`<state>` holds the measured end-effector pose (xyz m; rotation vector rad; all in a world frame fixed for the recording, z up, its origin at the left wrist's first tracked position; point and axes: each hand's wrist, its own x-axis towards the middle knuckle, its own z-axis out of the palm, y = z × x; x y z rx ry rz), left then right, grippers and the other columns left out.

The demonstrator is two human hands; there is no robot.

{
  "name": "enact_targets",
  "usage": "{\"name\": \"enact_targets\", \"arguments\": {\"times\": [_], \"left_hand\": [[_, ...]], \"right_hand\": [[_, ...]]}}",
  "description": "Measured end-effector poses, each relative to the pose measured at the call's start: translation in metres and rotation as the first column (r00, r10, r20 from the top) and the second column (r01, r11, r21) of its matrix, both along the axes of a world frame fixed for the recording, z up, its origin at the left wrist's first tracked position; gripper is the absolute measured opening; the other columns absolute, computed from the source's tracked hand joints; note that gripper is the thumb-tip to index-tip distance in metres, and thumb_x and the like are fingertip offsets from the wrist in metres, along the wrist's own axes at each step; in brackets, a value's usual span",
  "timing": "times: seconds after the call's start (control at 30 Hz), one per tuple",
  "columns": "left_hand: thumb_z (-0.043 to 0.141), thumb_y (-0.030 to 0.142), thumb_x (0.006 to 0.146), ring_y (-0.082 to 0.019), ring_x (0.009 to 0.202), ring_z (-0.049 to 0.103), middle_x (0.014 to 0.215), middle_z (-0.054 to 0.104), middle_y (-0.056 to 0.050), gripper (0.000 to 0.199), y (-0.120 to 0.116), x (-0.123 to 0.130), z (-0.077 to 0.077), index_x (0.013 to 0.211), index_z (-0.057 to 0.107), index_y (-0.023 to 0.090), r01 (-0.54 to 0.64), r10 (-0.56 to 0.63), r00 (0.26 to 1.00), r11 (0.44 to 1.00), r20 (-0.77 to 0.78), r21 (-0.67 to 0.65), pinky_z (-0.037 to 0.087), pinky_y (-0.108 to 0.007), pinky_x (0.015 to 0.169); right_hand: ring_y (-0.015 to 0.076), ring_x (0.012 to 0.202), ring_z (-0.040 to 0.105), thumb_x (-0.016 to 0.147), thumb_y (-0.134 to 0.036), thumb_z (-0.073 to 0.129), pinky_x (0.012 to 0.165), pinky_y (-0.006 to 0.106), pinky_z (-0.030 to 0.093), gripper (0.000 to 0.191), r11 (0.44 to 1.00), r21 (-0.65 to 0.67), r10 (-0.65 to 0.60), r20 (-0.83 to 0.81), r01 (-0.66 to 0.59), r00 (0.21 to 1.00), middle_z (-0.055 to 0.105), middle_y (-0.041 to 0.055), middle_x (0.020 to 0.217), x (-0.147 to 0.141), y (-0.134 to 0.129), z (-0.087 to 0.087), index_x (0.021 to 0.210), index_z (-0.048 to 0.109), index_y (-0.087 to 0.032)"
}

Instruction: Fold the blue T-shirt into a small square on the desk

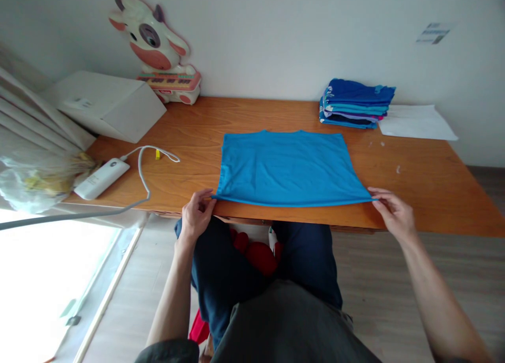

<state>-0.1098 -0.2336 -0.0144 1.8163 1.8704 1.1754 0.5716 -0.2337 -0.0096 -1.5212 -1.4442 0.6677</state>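
Crinkled clear plastic, a bag [29, 181] with something yellow inside, sits at the far left edge of my view, and next to it on the long wooden table [434, 194] lie a white power bank [101, 178] with its looping white cable [144, 168] and a slanted white box [106, 105]; a cartoon cow toy keyboard [160, 52] leans on the wall behind. My left hand [197, 215] comes next, fingers closed in a narrow pinch on the near-left corner of the bright blue folded cloth [286, 165], right at the table's front edge. That cloth lies flat in the middle of the table, a wide rectangle with its near hem drawn taut between my hands. I judge it light, soft and limp, liable to sag or crease if lifted by one point, so the two near corners look like the sound places to hold. My right hand [394, 213] pinches the near-right corner the same way, fingertips shut on the hem. Further right and back, a stack of folded blue garments [355, 104] rests by the wall, just beside a white sheet of paper [418, 122].
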Motion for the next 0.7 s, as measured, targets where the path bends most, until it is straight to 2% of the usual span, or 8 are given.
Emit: {"name": "enact_targets", "arguments": {"times": [0.07,0.17,0.23,0.4,0.5,0.6,0.7], "left_hand": [[0.077,0.041,0.101,-0.019,0.072,0.072,0.098,0.083,-0.003,0.034,0.001,0.000,0.000,0.132,0.078,0.026,0.004,-0.004,1.000,1.000,0.015,-0.002,0.056,-0.030,0.069],[0.076,0.041,0.102,-0.018,0.062,0.063,0.079,0.074,0.001,0.023,0.001,-0.001,0.001,0.117,0.083,0.025,0.039,-0.039,0.999,0.999,0.018,-0.008,0.049,-0.030,0.062],[0.075,0.040,0.102,-0.018,0.061,0.060,0.076,0.071,0.001,0.021,0.001,-0.002,0.002,0.115,0.083,0.025,0.053,-0.053,0.998,0.999,0.030,-0.003,0.047,-0.030,0.060],[0.073,0.038,0.103,-0.020,0.071,0.071,0.099,0.084,-0.006,0.020,-0.001,0.000,0.007,0.116,0.080,0.024,0.064,-0.063,0.994,0.998,0.090,-0.006,0.053,-0.031,0.062],[0.070,0.035,0.104,-0.018,0.068,0.069,0.115,0.088,-0.009,0.017,-0.002,0.002,0.008,0.117,0.073,0.025,0.083,-0.081,0.990,0.996,0.115,-0.011,0.052,-0.030,0.061],[0.068,0.036,0.106,-0.016,0.062,0.064,0.116,0.088,-0.008,0.017,-0.002,0.002,0.005,0.120,0.069,0.026,0.072,-0.069,0.990,0.997,0.122,-0.016,0.049,-0.030,0.058],[0.069,0.037,0.105,-0.018,0.068,0.069,0.107,0.086,-0.006,0.019,0.000,-0.001,-0.001,0.120,0.070,0.026,0.025,-0.024,0.995,1.000,0.097,-0.006,0.053,-0.030,0.064]], "right_hand": [[0.0329,0.140,0.074,0.098,-0.051,0.086,0.129,0.054,0.052,0.024,0.998,-0.008,0.063,-0.033,-0.063,0.997,0.082,0.0086,0.144,0.004,0.000,-0.001,0.106,0.079,-0.029],[0.0324,0.141,0.075,0.098,-0.049,0.087,0.129,0.052,0.052,0.024,0.996,-0.043,0.076,-0.075,-0.079,0.994,0.082,0.0089,0.145,0.008,0.000,-0.001,0.106,0.080,-0.028],[0.0325,0.142,0.074,0.098,-0.049,0.088,0.129,0.051,0.052,0.024,0.995,-0.055,0.073,-0.101,-0.078,0.992,0.083,0.0091,0.145,0.009,-0.001,-0.001,0.106,0.080,-0.028],[0.0323,0.137,0.077,0.096,-0.048,0.090,0.127,0.050,0.055,0.024,0.998,-0.036,0.054,-0.143,-0.060,0.988,0.085,0.0091,0.138,0.004,-0.003,0.004,0.105,0.081,-0.028],[0.0330,0.135,0.078,0.095,-0.049,0.091,0.126,0.050,0.057,0.024,0.999,-0.025,0.040,-0.166,-0.045,0.985,0.086,0.0086,0.135,0.002,-0.003,0.006,0.104,0.083,-0.028],[0.0332,0.133,0.079,0.093,-0.050,0.092,0.122,0.049,0.059,0.027,0.998,-0.043,0.028,-0.178,-0.036,0.984,0.087,0.0088,0.132,0.005,-0.003,0.007,0.105,0.084,-0.027],[0.0315,0.118,0.082,0.090,-0.052,0.094,0.110,0.045,0.065,0.033,0.994,-0.110,0.007,-0.148,-0.024,0.989,0.088,0.0095,0.122,0.012,-0.001,0.003,0.107,0.085,-0.026]]}}
